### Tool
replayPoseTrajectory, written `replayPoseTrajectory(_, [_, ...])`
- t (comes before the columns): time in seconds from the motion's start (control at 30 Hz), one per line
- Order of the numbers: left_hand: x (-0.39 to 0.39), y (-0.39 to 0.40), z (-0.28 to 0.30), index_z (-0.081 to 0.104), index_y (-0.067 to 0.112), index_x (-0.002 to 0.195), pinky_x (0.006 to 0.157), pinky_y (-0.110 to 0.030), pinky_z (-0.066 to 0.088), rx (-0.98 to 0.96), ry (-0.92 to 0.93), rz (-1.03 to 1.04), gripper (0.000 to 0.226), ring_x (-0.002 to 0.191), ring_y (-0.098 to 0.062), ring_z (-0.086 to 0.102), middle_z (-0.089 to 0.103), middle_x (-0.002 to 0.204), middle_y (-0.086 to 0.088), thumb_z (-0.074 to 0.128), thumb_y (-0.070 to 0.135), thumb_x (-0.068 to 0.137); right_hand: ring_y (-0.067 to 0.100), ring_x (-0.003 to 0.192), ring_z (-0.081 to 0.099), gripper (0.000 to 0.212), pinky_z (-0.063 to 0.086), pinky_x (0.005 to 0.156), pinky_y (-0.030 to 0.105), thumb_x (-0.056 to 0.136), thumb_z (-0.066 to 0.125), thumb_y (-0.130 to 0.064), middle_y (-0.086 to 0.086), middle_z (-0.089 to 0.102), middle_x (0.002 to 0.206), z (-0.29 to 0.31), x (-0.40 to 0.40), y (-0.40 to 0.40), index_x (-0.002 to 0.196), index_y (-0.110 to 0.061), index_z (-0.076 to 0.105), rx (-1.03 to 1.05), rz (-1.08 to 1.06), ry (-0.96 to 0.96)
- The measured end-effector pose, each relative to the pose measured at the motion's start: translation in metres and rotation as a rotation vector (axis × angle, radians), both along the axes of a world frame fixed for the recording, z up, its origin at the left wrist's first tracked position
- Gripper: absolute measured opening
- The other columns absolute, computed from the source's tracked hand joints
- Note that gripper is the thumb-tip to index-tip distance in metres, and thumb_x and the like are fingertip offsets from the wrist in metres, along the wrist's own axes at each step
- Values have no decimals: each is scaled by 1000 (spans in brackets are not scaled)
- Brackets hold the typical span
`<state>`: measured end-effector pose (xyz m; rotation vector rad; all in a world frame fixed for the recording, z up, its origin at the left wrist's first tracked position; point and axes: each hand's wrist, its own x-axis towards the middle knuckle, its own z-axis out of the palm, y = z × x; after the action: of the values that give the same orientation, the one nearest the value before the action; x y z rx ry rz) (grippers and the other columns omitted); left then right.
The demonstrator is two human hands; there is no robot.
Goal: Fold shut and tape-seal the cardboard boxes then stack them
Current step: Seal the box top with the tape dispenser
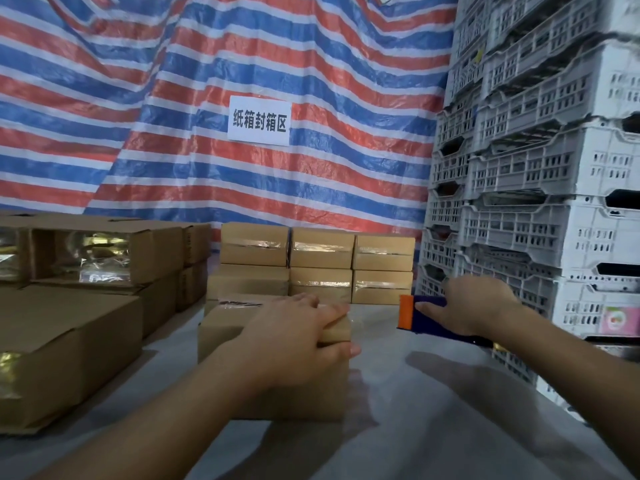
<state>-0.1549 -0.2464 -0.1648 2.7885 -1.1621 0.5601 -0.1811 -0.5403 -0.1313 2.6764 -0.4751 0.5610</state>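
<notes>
Far left: large cardboard boxes [62, 348] on the bench [433, 410], stacked in two layers; the upper ones [104, 251] lie on their sides with open ends facing the camera, shiny plastic film visible inside. Further small boxes [195, 265] stand behind them at the stack's right end.

Centre left, near edge: the box being sealed [221, 337], brown cardboard, flaps closed, clear tape visible along its top. It stands on the bench's pale covering, just in front of the sealed stack.

On it: left hand [298, 341], palm down on the top right corner, fingers spread flat over the lid, thumb lying down the right side face. Grip wide, pressing rather than clasping.

Centre back: sealed boxes [320, 263], small, stacked two high in a row of three, each with a band of clear tape across its front face. A further taped box [247, 282] sits low at the left of this row.

Right of centre: tape dispenser [427, 313], dark blue body with orange front piece, held just above the bench, apart from the box being sealed.

Right hand [481, 303]: fingers curled over the dispenser, forefinger stretched along its side. Grip narrow, holding the dispenser.

Behind: striped tarpaulin [173, 98], red, blue and white, bearing a white paper sign [259, 121] with printed characters.

Far right: white plastic crates [536, 168], perforated, stacked high.
</notes>
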Motion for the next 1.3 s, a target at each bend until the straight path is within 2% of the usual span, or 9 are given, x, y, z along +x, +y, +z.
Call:
replayPoseTrajectory(0.33, [0,-1,0,15,47,151,112,-43,31,24,-6,18,72,139,-22,36,35,155,-2,25,79,87,5,56,47,54,31,46,25,88,33,-80,-11,51,70,-88,2,7,71,-29,40,189,-15,-98])
replayPoseTrajectory(0.53, [3,-2,-1,16,46,151,109,-42,35,34,-17,10,74,137,-21,39,38,153,-1,23,80,87,7,59,50,59,31,47,26,86,24,-83,-10,54,74,-94,8,2,78,-29,47,203,-44,-69])
replayPoseTrajectory(0.73, [4,-3,-3,16,45,151,109,-42,33,14,-26,21,74,138,-22,38,37,154,-1,25,80,87,17,69,51,63,43,76,38,93,8,-74,-3,55,78,-69,0,18,95,-26,50,175,-77,39])
replayPoseTrajectory(0.8, [5,-3,-3,16,45,151,111,-43,31,11,-17,21,73,139,-22,36,35,155,-1,27,80,87,17,67,52,70,44,78,40,90,0,-72,-4,51,71,-54,-7,33,88,-22,49,152,47,-137])
replayPoseTrajectory(0.9, [6,-3,-5,16,46,150,113,-45,29,7,-21,20,73,142,-22,33,34,156,0,26,81,86,18,67,61,67,46,63,34,92,18,-70,3,61,68,-39,-8,61,73,-19,57,611,369,-398])
replayPoseTrajectory(0.97, [7,-4,-5,16,47,150,114,-45,29,8,-29,16,73,143,-22,31,32,157,-1,25,81,86,24,82,67,56,52,73,38,98,37,-62,11,69,83,-33,-4,82,90,-14,67,1120,394,-262])
replayPoseTrajectory(1.03, [7,-4,-6,16,46,151,115,-44,26,12,-42,18,73,144,-22,30,29,159,-3,26,80,86,22,79,68,59,52,67,35,95,43,-66,7,71,83,-36,-2,95,96,-12,68,1454,302,-76])
replayPoseTrajectory(1.17, [7,-4,-6,15,46,151,116,-43,24,3,-48,18,74,146,-23,27,26,161,-4,26,80,86,18,63,59,63,42,56,28,91,45,-72,2,62,68,-51,3,97,88,-13,66,1642,289,65])
replayPoseTrajectory(1.3, [9,-4,-7,16,45,151,115,-43,26,4,-59,14,75,145,-23,29,27,160,-4,25,81,86,13,54,50,39,39,53,26,97,54,-53,-3,51,57,-56,6,100,80,-18,58,1713,398,-19])
